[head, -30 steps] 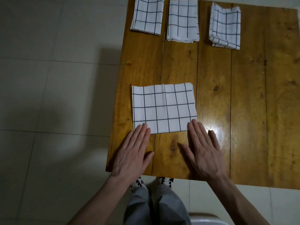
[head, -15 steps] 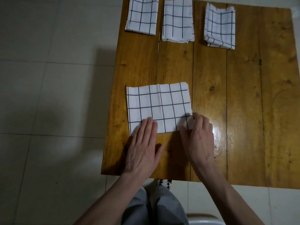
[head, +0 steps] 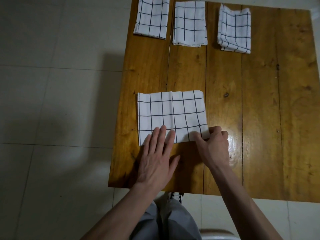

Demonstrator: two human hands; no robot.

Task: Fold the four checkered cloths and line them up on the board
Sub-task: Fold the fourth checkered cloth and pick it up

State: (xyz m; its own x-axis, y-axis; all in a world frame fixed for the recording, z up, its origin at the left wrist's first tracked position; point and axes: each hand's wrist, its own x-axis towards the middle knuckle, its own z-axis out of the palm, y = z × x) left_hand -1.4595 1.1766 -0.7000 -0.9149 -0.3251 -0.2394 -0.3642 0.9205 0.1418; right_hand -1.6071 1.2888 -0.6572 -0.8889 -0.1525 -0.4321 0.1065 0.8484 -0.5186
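Note:
A white cloth with a black grid (head: 170,115), folded into a wide rectangle, lies near the front left of the wooden board (head: 259,110). My left hand (head: 156,158) lies flat with straight fingers pressing the cloth's near edge. My right hand (head: 213,146) pinches the cloth's near right corner between thumb and curled fingers. Three smaller folded checkered cloths sit in a row along the far edge: left cloth (head: 151,18), middle cloth (head: 189,23), right cloth (head: 234,31).
The board's left edge (head: 119,118) and near edge drop to a pale tiled floor (head: 52,118). Bare wood lies right of the third cloth (head: 284,40). My grey trousers (head: 166,222) and a shoe show below the near edge.
Both hands moved forward from the bare wood onto the cloth's near edge. My right hand went from flat to pinching the near right corner. The left hand stayed flat.

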